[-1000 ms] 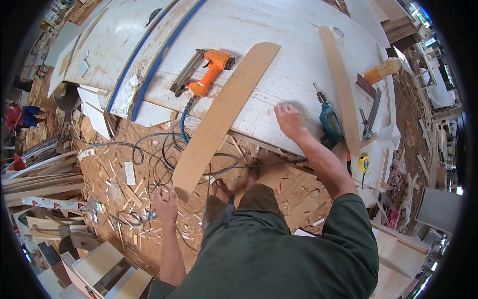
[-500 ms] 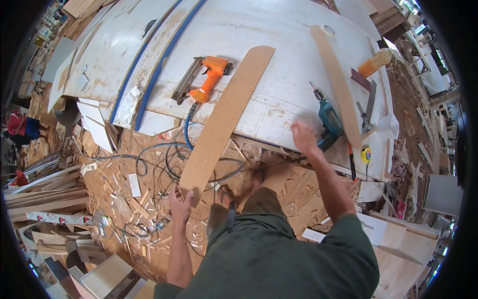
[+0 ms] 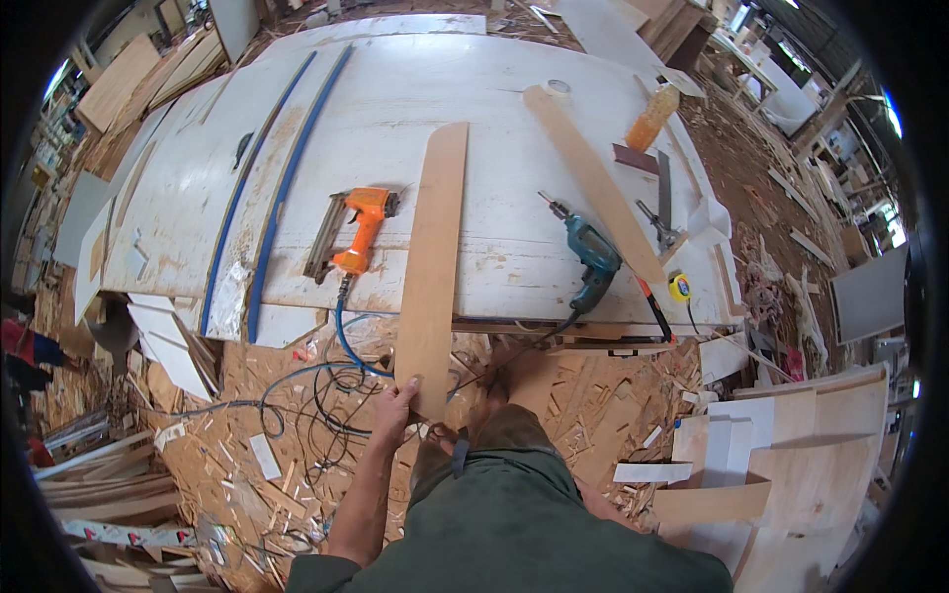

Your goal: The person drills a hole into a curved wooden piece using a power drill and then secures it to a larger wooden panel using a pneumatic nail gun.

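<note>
My left hand (image 3: pixel 395 410) grips the near end of a long tan board (image 3: pixel 430 257) with a rounded far corner, which reaches over the white worktop (image 3: pixel 504 128). An orange nail gun (image 3: pixel 359 227) with a blue hose lies left of this board. To its right lie a teal drill (image 3: pixel 588 252) and a second long board (image 3: pixel 588 168). A yellow tape measure (image 3: pixel 679 288) and a red-and-black tool (image 3: pixel 654 308) are near that board's end. My right hand is hidden behind my body, with only part of its forearm showing at the lower right.
Blue-edged strips (image 3: pixel 301 163) lie on the worktop's left. Tangled hoses and offcuts (image 3: pixel 267 460) cover the floor around my feet. Curved panels (image 3: pixel 811 455) are stacked at right, timber strips (image 3: pixel 109 494) at lower left. A person in red (image 3: pixel 22 341) is at the far left.
My left hand has risen and closed on the board's end. My right hand has left the worktop and dropped out of sight. The view has swung, showing more of the worktop's far side.
</note>
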Motion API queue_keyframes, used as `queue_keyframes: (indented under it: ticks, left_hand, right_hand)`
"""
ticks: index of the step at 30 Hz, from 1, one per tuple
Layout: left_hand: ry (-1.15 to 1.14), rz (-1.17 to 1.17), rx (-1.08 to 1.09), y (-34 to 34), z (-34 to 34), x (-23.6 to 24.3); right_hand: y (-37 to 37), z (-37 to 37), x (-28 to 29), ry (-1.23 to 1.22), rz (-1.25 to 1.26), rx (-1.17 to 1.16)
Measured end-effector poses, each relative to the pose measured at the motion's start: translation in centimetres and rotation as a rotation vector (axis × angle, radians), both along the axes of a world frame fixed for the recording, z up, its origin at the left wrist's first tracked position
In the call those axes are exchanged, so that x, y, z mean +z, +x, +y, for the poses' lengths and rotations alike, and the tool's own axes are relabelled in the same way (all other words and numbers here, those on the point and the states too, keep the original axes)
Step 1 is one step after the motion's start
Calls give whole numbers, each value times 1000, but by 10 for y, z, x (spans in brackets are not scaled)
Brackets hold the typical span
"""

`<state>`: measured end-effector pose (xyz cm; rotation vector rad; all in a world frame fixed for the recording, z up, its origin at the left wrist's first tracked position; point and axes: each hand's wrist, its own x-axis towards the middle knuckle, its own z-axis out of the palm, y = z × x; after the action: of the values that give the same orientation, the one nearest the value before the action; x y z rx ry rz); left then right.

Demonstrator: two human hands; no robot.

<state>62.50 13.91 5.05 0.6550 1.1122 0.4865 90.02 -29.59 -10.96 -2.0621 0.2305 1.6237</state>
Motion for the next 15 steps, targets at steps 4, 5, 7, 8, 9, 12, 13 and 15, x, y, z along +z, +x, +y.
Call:
queue_keyframes:
  ticks: [4,5,7,8,9,12,13,15]
  left_hand:
    - [92,141,-70,22,9,-17]
    - [189,244,-65,23,6,-25]
    - [467,490,-132,40,4,-21]
    - [665,660,-165,46,2,-4]
    - [853,821,-205,56,-2,14]
    - [872,997,-364,87,-5,36]
    - [870,1058,-406,95,-5,38]
    - [827,1040,-379,98,-2,32]
  right_hand:
    - [19,73,49,296,2,-216]
    - [30,108,94,380,-81,-233]
    - [92,137,132,605,-544,66]
    - [120,178,162,586,-664,-36]
    - [147,215,192,727,-890,19]
    - [240,278,207,448,-1399,300]
    - [266,294,209,363,-1426,378]
    - [307,316,208,205,-1410,516]
